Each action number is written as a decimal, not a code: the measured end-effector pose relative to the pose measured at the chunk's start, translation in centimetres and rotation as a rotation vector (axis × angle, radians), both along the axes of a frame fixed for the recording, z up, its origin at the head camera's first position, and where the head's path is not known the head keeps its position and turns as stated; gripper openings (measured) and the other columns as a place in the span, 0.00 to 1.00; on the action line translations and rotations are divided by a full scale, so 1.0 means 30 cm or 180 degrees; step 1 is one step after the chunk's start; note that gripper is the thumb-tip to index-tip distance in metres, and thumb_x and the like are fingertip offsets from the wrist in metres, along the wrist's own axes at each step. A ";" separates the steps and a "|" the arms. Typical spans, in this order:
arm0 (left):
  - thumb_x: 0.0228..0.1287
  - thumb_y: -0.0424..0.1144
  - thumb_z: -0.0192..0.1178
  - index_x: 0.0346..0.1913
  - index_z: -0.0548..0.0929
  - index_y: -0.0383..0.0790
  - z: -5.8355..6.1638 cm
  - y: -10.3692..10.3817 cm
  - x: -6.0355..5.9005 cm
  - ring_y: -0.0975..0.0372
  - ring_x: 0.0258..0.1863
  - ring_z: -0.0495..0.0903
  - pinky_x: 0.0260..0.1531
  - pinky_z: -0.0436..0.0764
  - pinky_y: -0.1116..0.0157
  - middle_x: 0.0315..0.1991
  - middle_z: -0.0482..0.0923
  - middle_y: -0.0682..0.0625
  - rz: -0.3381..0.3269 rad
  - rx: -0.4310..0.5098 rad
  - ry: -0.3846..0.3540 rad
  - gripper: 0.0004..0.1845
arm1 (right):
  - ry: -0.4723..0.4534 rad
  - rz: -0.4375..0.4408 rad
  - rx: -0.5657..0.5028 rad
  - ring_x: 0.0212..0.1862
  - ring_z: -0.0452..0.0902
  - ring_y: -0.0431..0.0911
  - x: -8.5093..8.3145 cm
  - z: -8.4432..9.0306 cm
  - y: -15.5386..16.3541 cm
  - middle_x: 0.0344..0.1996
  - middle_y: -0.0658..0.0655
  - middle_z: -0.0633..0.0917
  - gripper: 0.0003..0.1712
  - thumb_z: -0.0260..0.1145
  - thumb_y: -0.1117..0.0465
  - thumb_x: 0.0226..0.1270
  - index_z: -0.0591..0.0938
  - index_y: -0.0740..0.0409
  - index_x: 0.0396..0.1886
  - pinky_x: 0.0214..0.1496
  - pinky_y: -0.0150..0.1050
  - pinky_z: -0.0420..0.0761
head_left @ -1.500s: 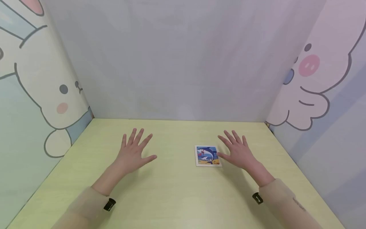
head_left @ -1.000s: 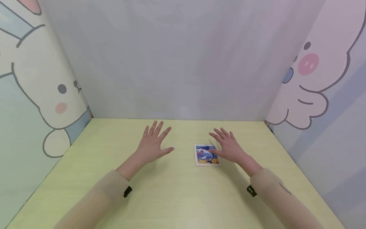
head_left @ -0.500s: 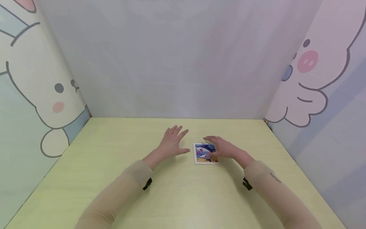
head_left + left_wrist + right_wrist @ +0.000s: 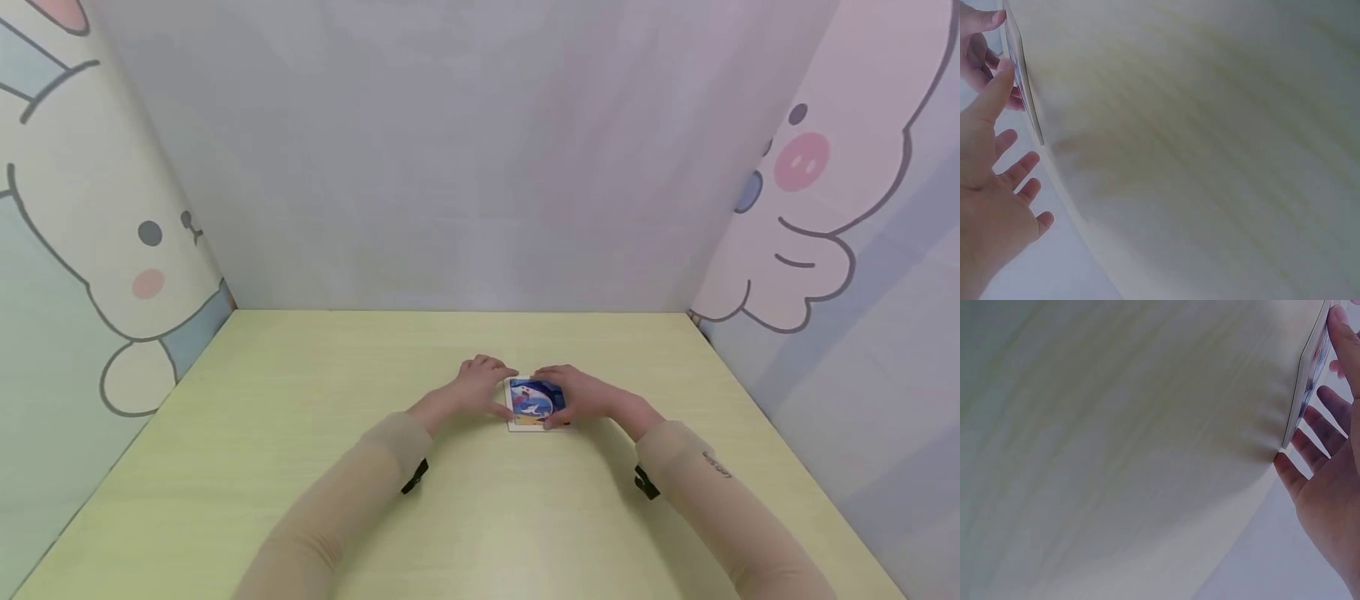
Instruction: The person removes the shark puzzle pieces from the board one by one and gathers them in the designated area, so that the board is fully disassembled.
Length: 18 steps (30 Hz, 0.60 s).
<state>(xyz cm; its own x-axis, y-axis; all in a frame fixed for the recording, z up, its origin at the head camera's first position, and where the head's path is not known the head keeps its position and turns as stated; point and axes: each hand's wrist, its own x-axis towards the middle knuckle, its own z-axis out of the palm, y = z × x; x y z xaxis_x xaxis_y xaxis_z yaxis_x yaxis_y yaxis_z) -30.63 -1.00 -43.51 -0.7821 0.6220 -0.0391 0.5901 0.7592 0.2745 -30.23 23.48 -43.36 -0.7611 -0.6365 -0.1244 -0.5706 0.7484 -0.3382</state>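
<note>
A square, white-bordered picture board (image 4: 534, 402) showing a blue-and-white shark lies flat on the table. My left hand (image 4: 477, 388) is at its left side, thumb on the near left corner and index finger by the far left corner. In the left wrist view that thumb (image 4: 1004, 72) meets the board's face, while the other fingers (image 4: 1021, 169) are spread apart from it. My right hand (image 4: 581, 394) lies over the board's right part, thumb near the front edge, fingers toward the back edge. The right wrist view shows the thumb (image 4: 1340, 322) on the board, the fingers loosely spread.
The pale yellow table (image 4: 300, 400) meets a plain grey curtain (image 4: 450, 167) at the back. Side panels carry a cartoon rabbit (image 4: 127, 233) on the left and a cartoon pig (image 4: 802, 192) on the right. Beige sleeves have black straps (image 4: 647, 482) at the wrists.
My left hand has moved right across the table to the board's left side. My right hand has shifted slightly left and lowered over the board's right part. The board has stayed in place.
</note>
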 end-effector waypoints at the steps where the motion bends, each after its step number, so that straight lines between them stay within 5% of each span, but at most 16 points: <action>1: 0.51 0.64 0.64 0.68 0.66 0.51 -0.003 0.005 -0.001 0.53 0.66 0.58 0.63 0.57 0.49 0.65 0.65 0.49 -0.0032 -0.0020 -0.0010 0.42 | 0.0014 0.0025 -0.0008 0.69 0.57 0.59 0.001 -0.001 0.001 0.68 0.61 0.65 0.50 0.71 0.38 0.50 0.66 0.58 0.68 0.66 0.56 0.61; 18: 0.46 0.61 0.69 0.62 0.73 0.47 -0.005 0.023 -0.025 0.54 0.63 0.61 0.64 0.57 0.51 0.63 0.67 0.49 -0.0060 0.0136 -0.0242 0.40 | 0.0084 0.0096 -0.0059 0.68 0.57 0.60 0.008 -0.013 0.010 0.68 0.62 0.65 0.47 0.71 0.39 0.51 0.69 0.57 0.66 0.66 0.58 0.61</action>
<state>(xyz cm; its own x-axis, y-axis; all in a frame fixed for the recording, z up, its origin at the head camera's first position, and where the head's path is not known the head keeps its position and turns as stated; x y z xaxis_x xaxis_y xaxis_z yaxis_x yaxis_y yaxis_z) -31.39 -0.31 -43.66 -0.7660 0.6390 -0.0710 0.5804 0.7348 0.3511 -29.99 23.79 -43.77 -0.7444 -0.6613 -0.0926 -0.6017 0.7244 -0.3364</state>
